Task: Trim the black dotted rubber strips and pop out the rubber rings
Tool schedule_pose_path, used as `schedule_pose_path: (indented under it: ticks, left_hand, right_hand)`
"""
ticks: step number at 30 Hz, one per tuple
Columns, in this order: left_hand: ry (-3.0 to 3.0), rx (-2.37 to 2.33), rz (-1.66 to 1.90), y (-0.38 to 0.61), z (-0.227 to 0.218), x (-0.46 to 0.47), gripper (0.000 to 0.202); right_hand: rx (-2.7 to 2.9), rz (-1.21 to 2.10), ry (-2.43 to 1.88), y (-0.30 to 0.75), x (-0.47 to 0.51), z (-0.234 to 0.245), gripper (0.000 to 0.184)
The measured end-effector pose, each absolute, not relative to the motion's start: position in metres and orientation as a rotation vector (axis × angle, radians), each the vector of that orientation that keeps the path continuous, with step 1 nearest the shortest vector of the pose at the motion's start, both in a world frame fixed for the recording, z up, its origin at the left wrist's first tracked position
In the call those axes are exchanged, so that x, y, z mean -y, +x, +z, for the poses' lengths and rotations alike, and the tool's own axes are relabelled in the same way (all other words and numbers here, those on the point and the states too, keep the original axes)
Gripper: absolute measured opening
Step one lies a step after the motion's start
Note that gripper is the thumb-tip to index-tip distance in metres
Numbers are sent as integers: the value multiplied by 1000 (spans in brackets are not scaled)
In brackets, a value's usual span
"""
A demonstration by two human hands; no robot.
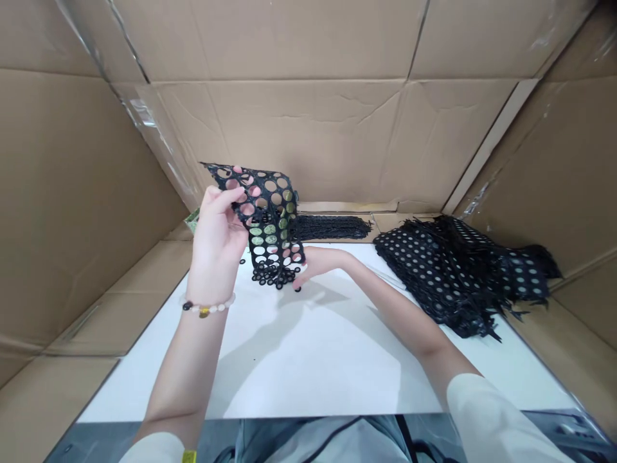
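Sheet (277, 198) edges | left hand (220, 222) upper, right hand (321, 260) lower | tabletop (313, 347) stretching between forearms (393, 303)

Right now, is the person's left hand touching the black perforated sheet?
Touching. The head view shows the left hand pinching the black perforated sheet, thumb across its near face and fingertips visible through its holes.

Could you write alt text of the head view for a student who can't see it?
A person's left hand holds up a perforated black sheet; the right hand is by its lower corner, near small black rings on a white table. More perforated sheets lie piled at right.
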State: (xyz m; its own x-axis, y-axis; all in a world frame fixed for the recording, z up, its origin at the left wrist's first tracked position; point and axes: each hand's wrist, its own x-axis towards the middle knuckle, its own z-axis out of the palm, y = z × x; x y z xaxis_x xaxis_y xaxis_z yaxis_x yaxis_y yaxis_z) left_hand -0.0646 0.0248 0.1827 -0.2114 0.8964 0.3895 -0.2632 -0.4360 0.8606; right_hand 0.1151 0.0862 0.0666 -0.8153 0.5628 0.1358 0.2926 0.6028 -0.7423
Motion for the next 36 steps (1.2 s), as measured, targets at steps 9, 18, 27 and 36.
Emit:
schedule_pose_path:
  ticks: [9, 18, 27, 36]
  left_hand:
    - [793, -631, 1977, -58, 181, -35, 19]
    - [1186, -1250, 1425, -97, 152, -89, 15]
    - [2173, -1626, 486, -132, 185, -29, 56]
    - [2282, -1441, 442, -130, 191, -2, 53]
  right_hand:
    - [1087, 1755, -434, 100, -55, 104, 36]
    - [1012, 1207, -792, 189, -88, 145, 10]
    - [1034, 1305, -946, 200, -142, 159, 26]
    - [1257, 1195, -1334, 194, -228, 128, 36]
